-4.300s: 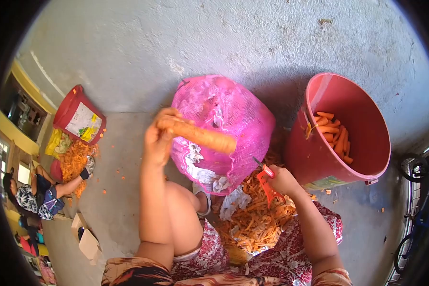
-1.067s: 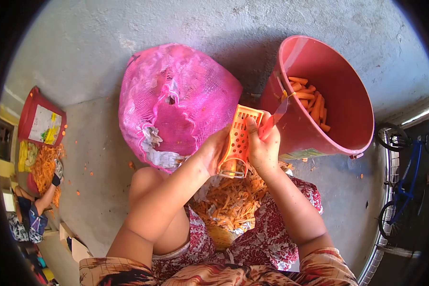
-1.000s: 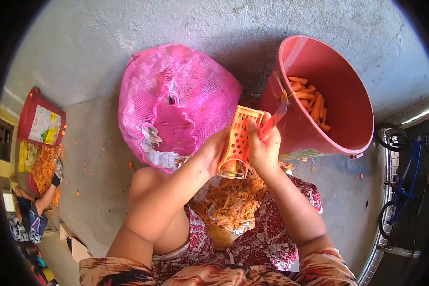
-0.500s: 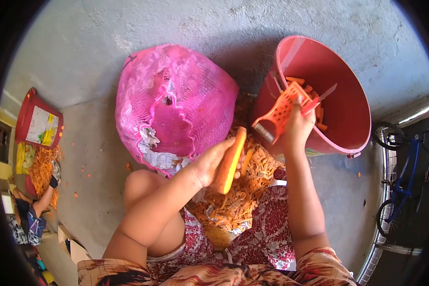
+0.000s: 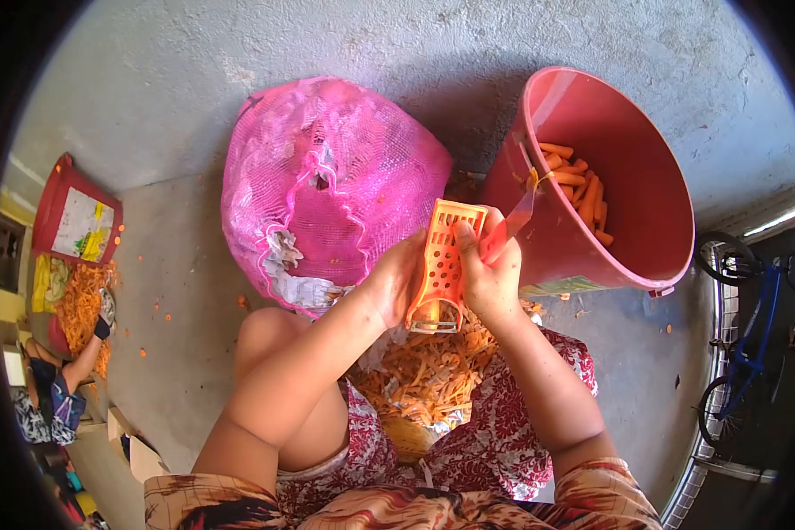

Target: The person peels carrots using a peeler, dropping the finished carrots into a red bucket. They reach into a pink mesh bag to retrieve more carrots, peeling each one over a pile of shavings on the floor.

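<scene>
My right hand (image 5: pixel 493 272) is wrapped round an orange peeler (image 5: pixel 450 252) with holes in its flat body, and also round the red handle of a knife (image 5: pixel 523 212) whose blade points toward the bucket. My left hand (image 5: pixel 396 278) is closed round a carrot (image 5: pixel 427 312), mostly hidden under the peeler. The peeler's blade end lies over the carrot. Below both hands, orange peelings (image 5: pixel 424 375) are heaped between my legs. Peeled carrots (image 5: pixel 583 190) lie inside the red bucket (image 5: pixel 623 256) at the right.
A pink mesh sack (image 5: pixel 380 168) with paper inside stands against the wall (image 5: pixel 327 40). At the far left are another red bucket (image 5: pixel 51 212), more peelings (image 5: pixel 81 300) and a person (image 5: pixel 66 389). A blue bicycle (image 5: pixel 751 344) stands at the right.
My right hand has moved left and down from the bucket, bringing peeler and knife over the carrot. My left hand has turned, and the carrot is now largely covered.
</scene>
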